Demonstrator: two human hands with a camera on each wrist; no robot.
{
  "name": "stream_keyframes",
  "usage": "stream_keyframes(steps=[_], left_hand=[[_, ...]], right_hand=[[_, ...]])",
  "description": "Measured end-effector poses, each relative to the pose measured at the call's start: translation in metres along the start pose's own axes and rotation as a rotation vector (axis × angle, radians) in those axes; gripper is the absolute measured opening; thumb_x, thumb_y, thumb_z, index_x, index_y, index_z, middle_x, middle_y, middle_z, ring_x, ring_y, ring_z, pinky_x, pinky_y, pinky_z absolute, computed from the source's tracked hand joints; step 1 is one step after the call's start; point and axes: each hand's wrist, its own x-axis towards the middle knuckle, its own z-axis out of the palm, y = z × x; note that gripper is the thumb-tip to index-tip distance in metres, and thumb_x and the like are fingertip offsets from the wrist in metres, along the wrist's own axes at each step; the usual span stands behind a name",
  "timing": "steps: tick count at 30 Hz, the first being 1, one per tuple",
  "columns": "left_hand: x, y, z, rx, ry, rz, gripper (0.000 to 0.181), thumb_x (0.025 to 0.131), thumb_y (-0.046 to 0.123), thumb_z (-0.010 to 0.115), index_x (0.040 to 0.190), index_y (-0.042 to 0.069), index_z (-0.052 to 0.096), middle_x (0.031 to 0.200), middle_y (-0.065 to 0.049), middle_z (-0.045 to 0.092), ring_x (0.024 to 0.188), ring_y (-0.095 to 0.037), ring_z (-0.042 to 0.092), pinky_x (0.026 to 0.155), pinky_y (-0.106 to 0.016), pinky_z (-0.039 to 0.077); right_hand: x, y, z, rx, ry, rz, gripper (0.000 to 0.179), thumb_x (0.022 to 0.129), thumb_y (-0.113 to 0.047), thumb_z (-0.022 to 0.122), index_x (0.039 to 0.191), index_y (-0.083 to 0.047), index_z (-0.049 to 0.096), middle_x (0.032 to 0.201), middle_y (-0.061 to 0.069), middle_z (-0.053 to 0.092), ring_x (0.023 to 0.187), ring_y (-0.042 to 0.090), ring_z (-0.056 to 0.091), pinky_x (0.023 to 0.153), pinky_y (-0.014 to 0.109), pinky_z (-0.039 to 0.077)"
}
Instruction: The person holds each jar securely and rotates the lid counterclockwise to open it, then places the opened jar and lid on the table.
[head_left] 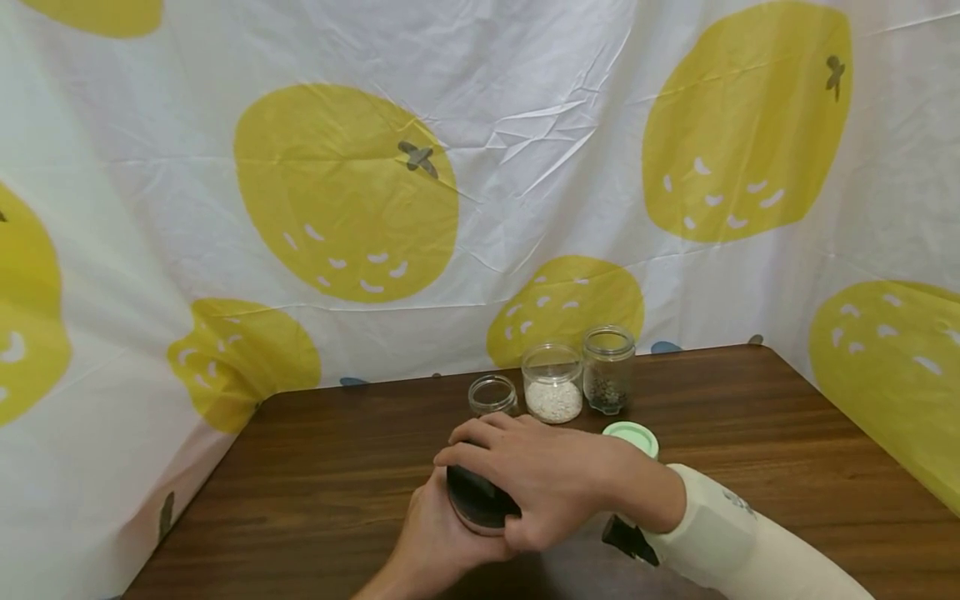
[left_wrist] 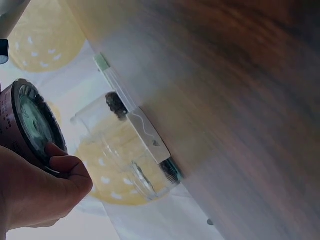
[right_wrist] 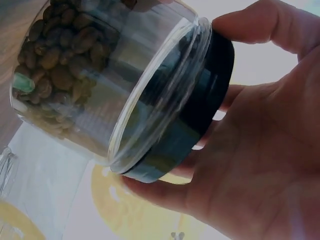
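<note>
Both hands are on a clear jar of brown beans (right_wrist: 65,60) with a black lid (head_left: 480,500). My left hand (head_left: 438,533) holds the jar's body from below and the left; in the left wrist view that hand (left_wrist: 47,185) is curled at the jar's dark-rimmed end (left_wrist: 37,120). My right hand (head_left: 555,471) lies over the top and grips the lid. In the right wrist view, the fingers and thumb of the right hand (right_wrist: 250,135) spread around the lid's edge, and the lid sits on the jar's mouth. The jar is tilted there.
Behind the hands stand a small open jar (head_left: 492,396), an open jar of white flakes (head_left: 553,396) and a taller open jar with dark bits (head_left: 609,367). A pale green lid (head_left: 632,437) shows beyond the right wrist. A fruit-print cloth (head_left: 345,192) hangs behind the brown table (head_left: 315,467).
</note>
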Motion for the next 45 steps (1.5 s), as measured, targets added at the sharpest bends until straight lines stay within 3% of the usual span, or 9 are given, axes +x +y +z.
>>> stream_keyframes(steps=[3,6,8,11,14,17,27,36,45], left_hand=[[-0.001,-0.001,-0.001,-0.025,-0.005,-0.003,0.092,0.066,0.043,0.094,0.143,0.022,0.047,0.121,0.005,0.068,0.102,-0.01,0.067,0.084,-0.027,0.054],[0.0,0.0,-0.001,-0.069,-0.01,-0.018,0.096,0.066,0.042,0.095,0.145,0.023,0.043,0.123,0.004,0.067,0.103,-0.011,0.068,0.084,-0.027,0.055],[0.0,0.001,-0.001,-0.08,-0.021,-0.03,0.097,0.065,0.043,0.095,0.144,0.022,0.042,0.122,0.004,0.066,0.101,-0.012,0.068,0.083,-0.027,0.055],[0.002,0.003,-0.001,-0.092,-0.052,-0.059,0.092,0.065,0.047,0.094,0.137,0.021,0.043,0.118,0.005,0.065,0.1,-0.012,0.066,0.081,-0.028,0.055],[0.002,0.004,-0.001,-0.082,-0.059,-0.072,0.095,0.064,0.048,0.094,0.139,0.021,0.043,0.12,0.005,0.064,0.101,-0.012,0.066,0.082,-0.028,0.055],[0.002,0.004,-0.001,-0.08,-0.053,-0.073,0.095,0.065,0.048,0.094,0.14,0.02,0.043,0.121,0.002,0.064,0.1,-0.013,0.066,0.081,-0.027,0.056],[0.001,0.003,0.0,-0.052,-0.052,-0.053,0.096,0.066,0.051,0.093,0.141,0.018,0.043,0.121,-0.002,0.064,0.098,-0.013,0.066,0.077,-0.026,0.055],[0.002,0.003,-0.001,-0.067,-0.067,-0.091,0.1,0.066,0.049,0.093,0.144,0.018,0.039,0.125,-0.001,0.063,0.103,-0.014,0.065,0.082,-0.029,0.055],[0.002,0.002,-0.001,-0.066,-0.049,-0.077,0.101,0.065,0.05,0.093,0.145,0.021,0.038,0.125,0.003,0.062,0.105,-0.012,0.066,0.085,-0.027,0.055]], right_hand=[[-0.001,0.001,-0.002,0.051,-0.002,-0.001,0.078,0.083,-0.033,0.068,0.154,-0.026,0.035,0.158,-0.002,0.034,0.147,0.022,0.033,0.115,0.05,0.034],[-0.001,0.001,-0.003,0.086,0.045,0.051,0.079,0.09,-0.05,0.066,0.157,-0.029,0.03,0.163,-0.003,0.025,0.152,0.021,0.023,0.117,0.053,0.028],[0.0,-0.001,-0.003,0.054,0.107,0.116,0.078,0.094,-0.063,0.058,0.158,-0.03,0.029,0.162,-0.003,0.028,0.149,0.02,0.026,0.114,0.053,0.031],[0.003,-0.005,-0.001,-0.075,0.175,0.255,0.082,0.092,-0.077,0.044,0.156,-0.027,0.035,0.154,0.001,0.038,0.135,0.023,0.04,0.105,0.049,0.039],[0.005,-0.008,0.003,-0.194,0.164,0.373,0.091,0.088,-0.086,0.036,0.153,-0.022,0.042,0.146,0.005,0.044,0.122,0.027,0.048,0.098,0.047,0.045],[0.006,-0.01,0.008,-0.236,0.12,0.426,0.096,0.084,-0.089,0.037,0.148,-0.018,0.048,0.142,0.009,0.048,0.113,0.03,0.051,0.093,0.045,0.049],[0.006,-0.01,0.011,-0.258,0.087,0.38,0.084,0.088,-0.083,0.044,0.133,-0.014,0.06,0.119,0.007,0.056,0.099,0.025,0.055,0.087,0.039,0.046],[0.005,-0.005,0.004,-0.176,0.033,0.287,0.077,0.088,-0.07,0.056,0.146,-0.019,0.049,0.123,0.003,0.055,0.095,0.018,0.049,0.076,0.032,0.041],[0.003,0.003,0.0,-0.084,-0.002,0.184,0.077,0.089,-0.059,0.062,0.153,-0.025,0.039,0.134,0.001,0.051,0.109,0.019,0.049,0.087,0.036,0.044]])
